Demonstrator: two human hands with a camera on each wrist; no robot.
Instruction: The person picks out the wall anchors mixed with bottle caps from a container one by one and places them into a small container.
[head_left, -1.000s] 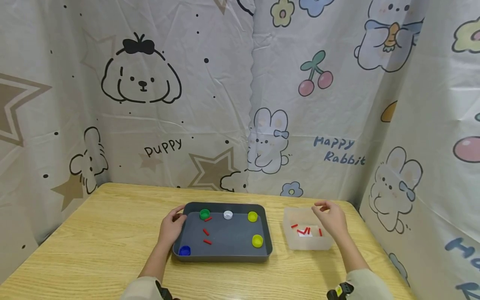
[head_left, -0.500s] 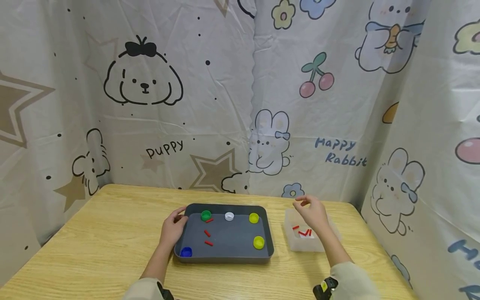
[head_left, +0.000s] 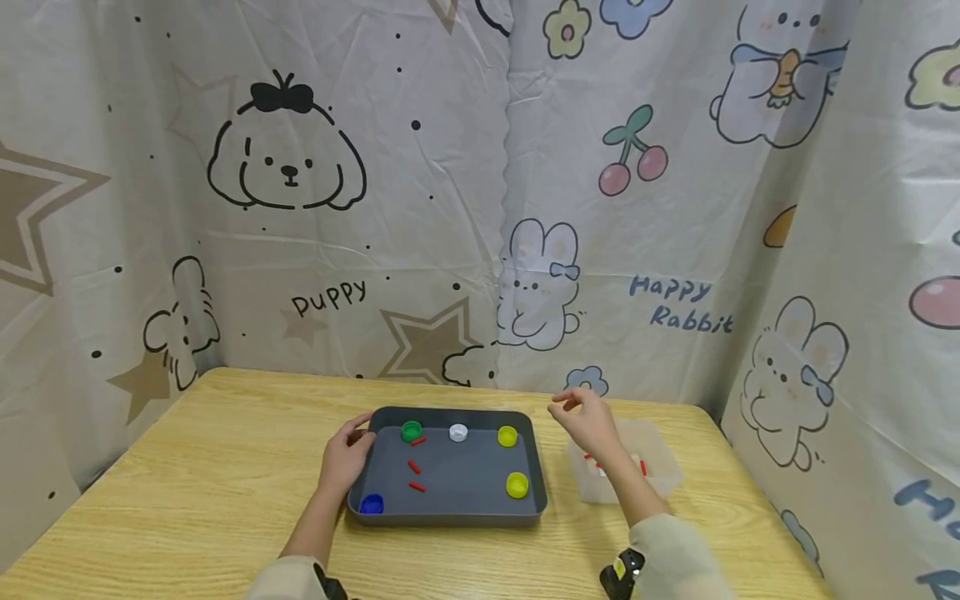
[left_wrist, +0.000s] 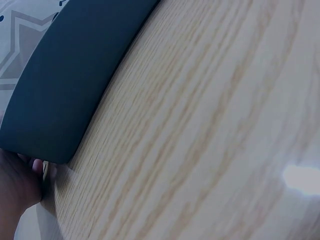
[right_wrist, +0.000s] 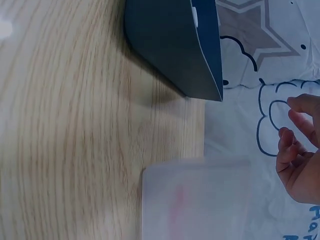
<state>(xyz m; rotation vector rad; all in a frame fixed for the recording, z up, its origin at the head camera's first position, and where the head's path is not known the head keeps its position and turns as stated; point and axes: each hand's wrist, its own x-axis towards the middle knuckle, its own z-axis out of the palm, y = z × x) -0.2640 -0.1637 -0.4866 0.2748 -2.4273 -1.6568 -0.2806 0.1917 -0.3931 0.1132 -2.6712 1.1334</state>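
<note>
My left hand (head_left: 347, 454) grips the left wall of the dark grey tray (head_left: 465, 492), thumb near the rim. In the left wrist view this hand (left_wrist: 19, 182) shows at the tray's corner. Inside the tray are a green cap (head_left: 411, 431), a white cap (head_left: 458, 432), two yellow caps (head_left: 507, 436), a blue cap (head_left: 372, 504) and three small red sticks (head_left: 415, 467). My right hand (head_left: 588, 421) is raised between tray and box, fingers bent, thumb and index tips close together. I cannot tell whether something small is pinched there.
A translucent box (head_left: 663, 467) stands right of the tray, with red sticks (head_left: 642, 468) inside, partly hidden by my right forearm. The wooden table (head_left: 225, 467) ends at a printed curtain (head_left: 420, 208) behind and at both sides.
My right hand has moved left from above the box's right side toward the tray's back right corner. The left hand keeps its place on the tray.
</note>
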